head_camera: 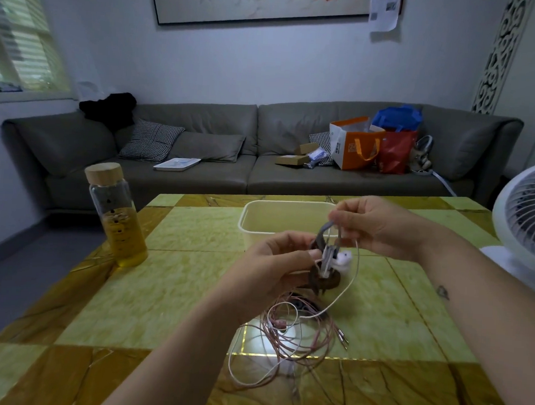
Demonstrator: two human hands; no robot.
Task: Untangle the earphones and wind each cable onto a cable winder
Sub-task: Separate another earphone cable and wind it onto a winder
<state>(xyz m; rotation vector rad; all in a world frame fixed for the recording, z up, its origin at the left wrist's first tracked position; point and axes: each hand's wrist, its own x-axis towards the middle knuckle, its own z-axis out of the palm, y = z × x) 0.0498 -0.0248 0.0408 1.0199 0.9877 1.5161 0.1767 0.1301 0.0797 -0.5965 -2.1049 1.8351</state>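
tiled worktop [176,284] fronts a grey sofa [200,154]. left of the tub [253,211] stands a bottle [116,215]. before the tub, left hand [268,265] grip curls round the brown cable winder [324,279], white earphones [342,260] against it; pink cable tangle [296,332] lies well before the tub; right hand [380,228] grip pinches the grey strap [324,231].

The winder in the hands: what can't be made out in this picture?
- Head view: the cable winder is blurred and partly hidden by the left hand; its shape is unclear.
- The grey loop pinched by the right hand: cable or strap, cannot tell.
- Pink cable tangle: strands too thin to count.
- Fan: cut off by the right edge.
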